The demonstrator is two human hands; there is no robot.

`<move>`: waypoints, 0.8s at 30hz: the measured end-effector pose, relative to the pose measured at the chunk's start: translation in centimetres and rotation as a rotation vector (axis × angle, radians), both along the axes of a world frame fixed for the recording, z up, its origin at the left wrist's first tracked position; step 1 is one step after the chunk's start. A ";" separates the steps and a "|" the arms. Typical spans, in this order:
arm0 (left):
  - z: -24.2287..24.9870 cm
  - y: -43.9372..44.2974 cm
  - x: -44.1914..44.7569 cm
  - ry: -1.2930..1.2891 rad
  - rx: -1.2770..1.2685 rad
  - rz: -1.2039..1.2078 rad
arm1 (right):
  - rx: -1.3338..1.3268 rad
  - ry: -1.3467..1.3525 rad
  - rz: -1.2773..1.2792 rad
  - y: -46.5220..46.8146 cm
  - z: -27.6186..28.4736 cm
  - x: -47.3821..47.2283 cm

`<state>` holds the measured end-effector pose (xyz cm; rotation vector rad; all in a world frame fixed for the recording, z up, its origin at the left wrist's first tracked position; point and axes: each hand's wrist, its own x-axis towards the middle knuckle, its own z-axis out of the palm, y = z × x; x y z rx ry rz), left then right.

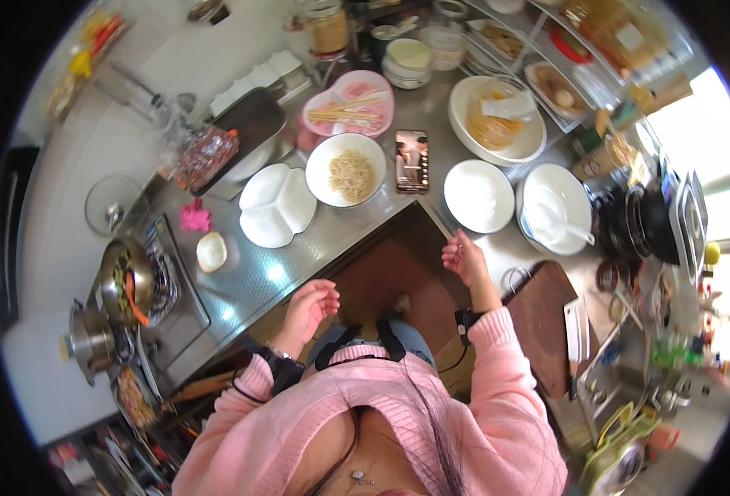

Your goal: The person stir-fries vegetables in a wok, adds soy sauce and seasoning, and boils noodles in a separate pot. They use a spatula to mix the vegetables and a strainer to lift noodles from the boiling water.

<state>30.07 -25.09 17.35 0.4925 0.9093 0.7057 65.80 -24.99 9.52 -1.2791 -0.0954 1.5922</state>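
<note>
My left hand [312, 310] is raised in front of the counter's edge, fingers loosely curled and holding nothing. Close to the small white bowl [478, 195], my right hand [464, 260] is also bare, its fingers half bent. A white bowl [317, 167] with pale noodles [352, 177] stands beside a white three-section plate [272, 211]. Right of these, a phone [412, 173] lies with its screen lit. Further right, a larger white bowl [545, 186] has a white spoon [566, 229] in it. Behind, a cream bowl [464, 136] contains an orange-yellow food under a white utensil.
A pink heart-shaped dish [383, 87] with chopsticks sits at the back. On the right, a cleaver [577, 332] lies on a wooden board [535, 304]. A steel pan [113, 254] and pot [89, 341] stand left. A bag of reddish food [210, 152] rests by a dark bin.
</note>
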 end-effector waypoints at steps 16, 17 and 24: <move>-6.3 20.2 -23.7 0.954 0.661 0.795 | -0.024 -0.273 0.266 -3.2 3.2 -6.0; -7.3 22.1 -25.5 1.249 0.680 0.763 | -0.044 -0.320 0.277 -3.6 3.4 -6.8; -13.1 28.2 -29.4 1.758 0.706 0.419 | -0.032 -0.371 0.370 -5.3 6.7 -12.6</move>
